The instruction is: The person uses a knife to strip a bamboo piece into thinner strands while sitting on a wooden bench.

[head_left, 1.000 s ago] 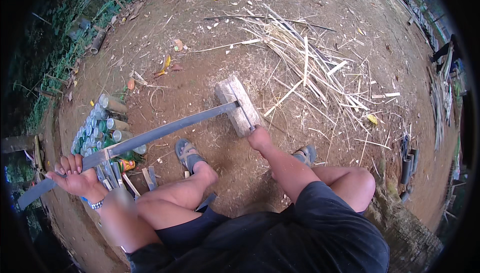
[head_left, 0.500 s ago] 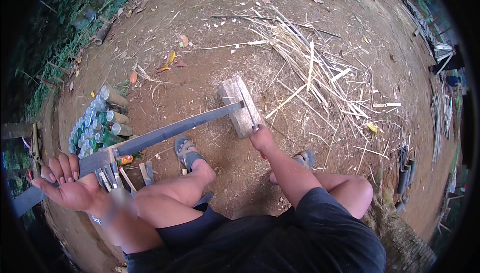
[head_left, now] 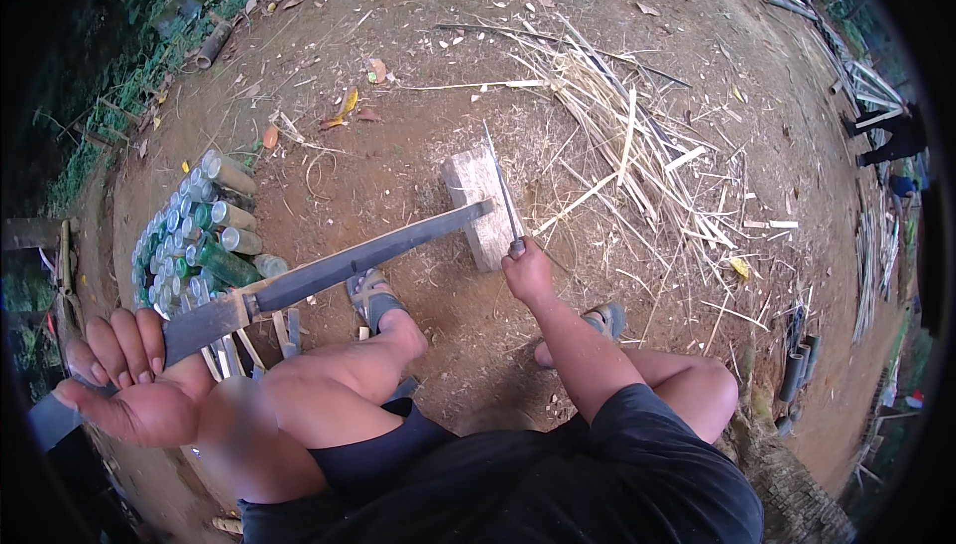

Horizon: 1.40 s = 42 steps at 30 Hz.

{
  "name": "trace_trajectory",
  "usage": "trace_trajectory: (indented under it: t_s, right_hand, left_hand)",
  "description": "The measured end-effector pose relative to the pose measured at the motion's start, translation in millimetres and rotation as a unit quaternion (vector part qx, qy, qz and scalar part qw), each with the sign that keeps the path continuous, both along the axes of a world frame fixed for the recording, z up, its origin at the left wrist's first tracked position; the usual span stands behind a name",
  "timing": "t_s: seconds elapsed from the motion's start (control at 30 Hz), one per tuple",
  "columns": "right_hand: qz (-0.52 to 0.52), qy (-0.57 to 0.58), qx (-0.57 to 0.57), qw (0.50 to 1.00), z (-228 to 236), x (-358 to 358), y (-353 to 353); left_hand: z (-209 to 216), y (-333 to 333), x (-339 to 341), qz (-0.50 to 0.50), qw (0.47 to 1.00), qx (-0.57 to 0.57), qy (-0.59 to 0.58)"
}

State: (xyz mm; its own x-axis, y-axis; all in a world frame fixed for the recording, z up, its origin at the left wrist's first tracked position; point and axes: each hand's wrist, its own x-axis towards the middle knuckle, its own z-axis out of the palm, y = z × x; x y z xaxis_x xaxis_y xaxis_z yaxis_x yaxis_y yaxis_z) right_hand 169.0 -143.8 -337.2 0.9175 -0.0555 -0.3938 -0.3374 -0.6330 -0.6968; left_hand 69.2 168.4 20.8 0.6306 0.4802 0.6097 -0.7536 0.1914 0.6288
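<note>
My left hand is closed round the near part of a long, dark bamboo slat, its thumb stretched along the underside. The slat slants up to the right, and its far end lies over a pale wooden block on the ground. A pale band with a node crosses the slat a little beyond my left fingers. My right hand grips the handle of a knife. Its thin blade points away from me, just past the slat's end and over the block. Whether blade and slat touch, I cannot tell.
Clear and green bottles lie stacked at the left. Pale bamboo strips are heaped beyond the block, among shavings. Several short slats rest beside my left leg. Dark tubes stand at the right, near a log.
The knife's tip has shifted away from me and to the right, now reaching beyond the block's far edge. My right hand has moved slightly right and up. The slat stays held over the block.
</note>
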Motion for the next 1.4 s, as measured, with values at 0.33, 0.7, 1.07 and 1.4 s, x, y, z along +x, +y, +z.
trace_trajectory:
  t_s: [0.33, 0.7, 1.07, 1.4]
  right_hand:
    - [0.016, 0.026, 0.022, 0.999, -4.9, 4.1, -8.6]
    - [-0.020, 0.062, 0.038, 0.997, -15.4, 0.2, -14.7]
    - [0.005, 0.000, -0.029, 1.000, -28.0, -18.6, -6.3]
    - [0.006, 0.032, 0.031, 0.999, -10.2, -5.6, -9.6]
  left_hand:
    - [1.2, -14.3, -7.9, 0.004, 1.000, 0.018, -0.008]
    - [4.4, -27.4, -8.1, -0.002, 1.000, 0.015, -0.009]
    - [4.6, -25.7, -8.4, 0.003, 1.000, 0.016, -0.009]
    - [5.6, -30.1, -6.5, 0.031, 0.999, 0.017, -0.014]
